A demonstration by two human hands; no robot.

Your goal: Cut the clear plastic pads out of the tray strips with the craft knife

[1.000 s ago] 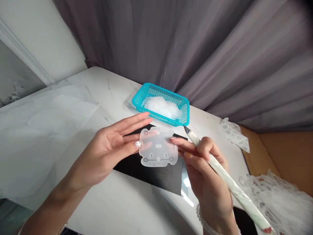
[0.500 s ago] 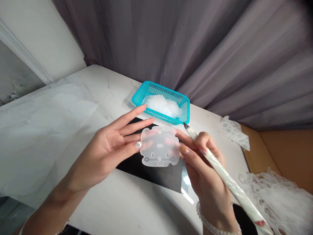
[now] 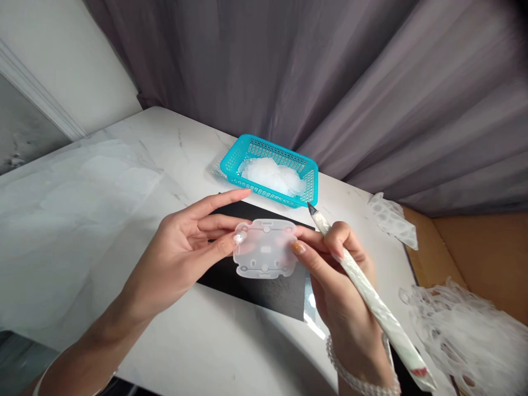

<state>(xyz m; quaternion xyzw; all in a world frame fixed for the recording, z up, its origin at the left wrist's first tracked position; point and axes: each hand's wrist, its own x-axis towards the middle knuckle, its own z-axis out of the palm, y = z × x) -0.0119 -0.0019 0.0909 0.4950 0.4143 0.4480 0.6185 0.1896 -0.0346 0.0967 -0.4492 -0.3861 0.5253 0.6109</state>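
Plate (image 3: pixel 264 248), held in the air over the black mat (image 3: pixel 264 286), is only pinched at its edges between your left hand (image 3: pixel 187 250) and right hand (image 3: pixel 330 264), which also grips the knife (image 3: pixel 363 291), so a slip could drop or nick it.

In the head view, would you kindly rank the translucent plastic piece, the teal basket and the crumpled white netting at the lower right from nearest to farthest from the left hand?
From the left hand:
1. Translucent plastic piece: touched at its fingertips.
2. Teal basket: just beyond, by the curtain.
3. Crumpled white netting: far right, past the right hand.
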